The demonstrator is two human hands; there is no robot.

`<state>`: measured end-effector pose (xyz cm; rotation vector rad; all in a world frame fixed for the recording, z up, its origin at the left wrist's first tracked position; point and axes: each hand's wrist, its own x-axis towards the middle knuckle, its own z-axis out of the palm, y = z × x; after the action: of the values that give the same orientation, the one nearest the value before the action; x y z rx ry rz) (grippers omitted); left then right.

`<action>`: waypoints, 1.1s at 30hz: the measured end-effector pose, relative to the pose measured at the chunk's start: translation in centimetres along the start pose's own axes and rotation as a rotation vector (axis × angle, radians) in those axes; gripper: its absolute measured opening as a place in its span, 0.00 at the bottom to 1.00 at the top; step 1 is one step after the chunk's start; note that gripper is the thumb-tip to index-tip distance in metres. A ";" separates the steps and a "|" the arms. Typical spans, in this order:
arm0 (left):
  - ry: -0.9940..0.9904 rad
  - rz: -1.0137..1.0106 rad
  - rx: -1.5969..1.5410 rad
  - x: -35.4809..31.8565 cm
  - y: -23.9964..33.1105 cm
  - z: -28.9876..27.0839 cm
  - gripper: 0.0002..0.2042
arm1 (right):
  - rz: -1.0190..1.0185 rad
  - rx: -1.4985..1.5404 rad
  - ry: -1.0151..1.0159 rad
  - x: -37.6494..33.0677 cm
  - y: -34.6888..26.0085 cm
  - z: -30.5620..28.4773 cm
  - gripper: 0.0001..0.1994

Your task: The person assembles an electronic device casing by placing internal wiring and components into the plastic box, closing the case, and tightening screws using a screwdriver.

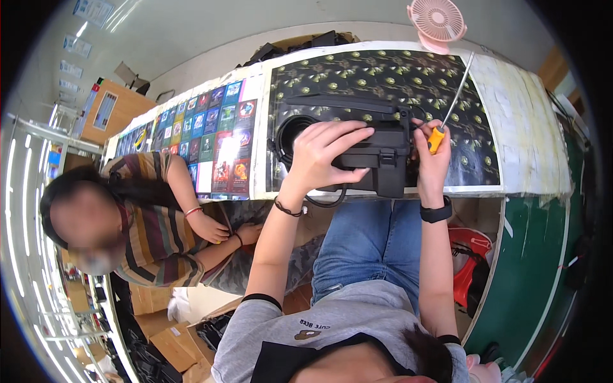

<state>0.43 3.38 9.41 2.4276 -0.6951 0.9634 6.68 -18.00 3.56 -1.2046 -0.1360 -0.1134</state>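
The left forearm (278, 237) slanted forward and inward from the elbow, while the right forearm (436, 262) reached nearly straight ahead. The left hand (316, 153) showed its back, fingers stretched rightward and the thumb (351, 177) set apart below them. The right hand (432, 163) pointed forward, its fingers bent in a grip.

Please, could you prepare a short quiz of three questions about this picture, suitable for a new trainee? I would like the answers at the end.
1. Which hand holds the yellow-handled screwdriver with the long metal shaft?
2. True or false: from the person's side, the pink plastic fan stands farther away than the black boxy plastic case.
3. The left hand touches: A) the fan; B) the case; C) the screwdriver's shaft.

Key:
1. The right hand.
2. True.
3. B.
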 end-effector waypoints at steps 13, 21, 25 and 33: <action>0.102 0.063 -0.165 -2.4 -2.9 -0.9 0.29 | -0.148 0.004 -0.192 -0.3 -1.6 1.9 0.12; 0.203 -0.020 -0.293 -3.9 -3.6 -0.8 0.29 | -0.183 -0.081 -0.304 -0.7 -3.7 3.6 0.11; 0.185 -0.010 -0.252 -3.5 -2.9 -0.9 0.29 | -0.216 -0.093 -0.211 -1.3 -3.1 3.4 0.11; -0.064 -0.121 0.217 -1.6 2.4 0.7 0.30 | -0.142 -0.339 0.180 1.0 -0.4 -2.6 0.08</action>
<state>-1.63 1.56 8.32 2.6649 -0.4798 0.9596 7.72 -20.63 3.18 -1.5147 -0.0453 -0.3800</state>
